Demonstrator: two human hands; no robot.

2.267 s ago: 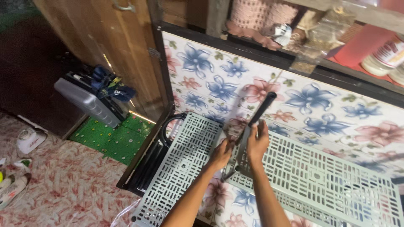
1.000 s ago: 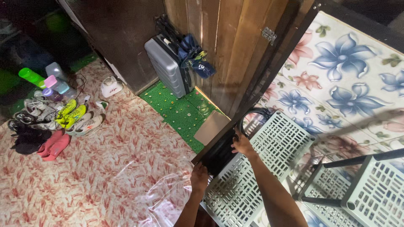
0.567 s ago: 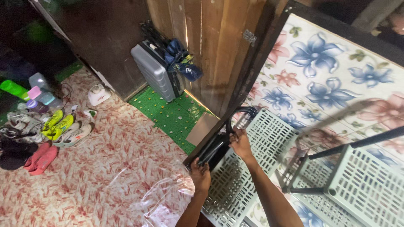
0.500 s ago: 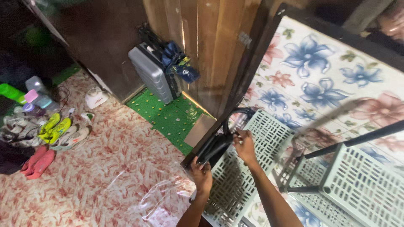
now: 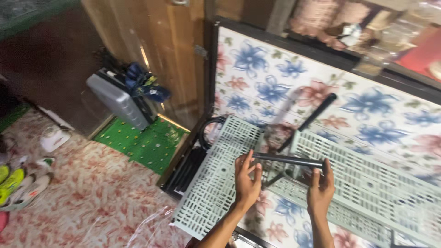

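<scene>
My left hand point(image 5: 246, 177) grips the left end of a dark metal tube point(image 5: 287, 160) that lies level above the table. My right hand point(image 5: 320, 186) holds the same tube at its right end. A second dark tube point(image 5: 308, 121) rises at a slant behind it toward the upper right. Below the hands lie two grey perforated plastic shelf panels, one on the left point(image 5: 219, 177) and one on the right point(image 5: 363, 181). They rest on a table with a blue and pink floral cover point(image 5: 390, 115).
A black cable loop point(image 5: 209, 131) lies at the table's left edge by a wooden door point(image 5: 151, 41). On the floor are a grey case point(image 5: 117, 101), a green mat point(image 5: 142, 142), patterned flooring and shoes point(image 5: 18, 183) at far left. Cluttered shelves point(image 5: 367, 27) line the back.
The view has swung from the floor back to the table. My hands left the table's left edge and now hold a dark tube between them over the grey panels.
</scene>
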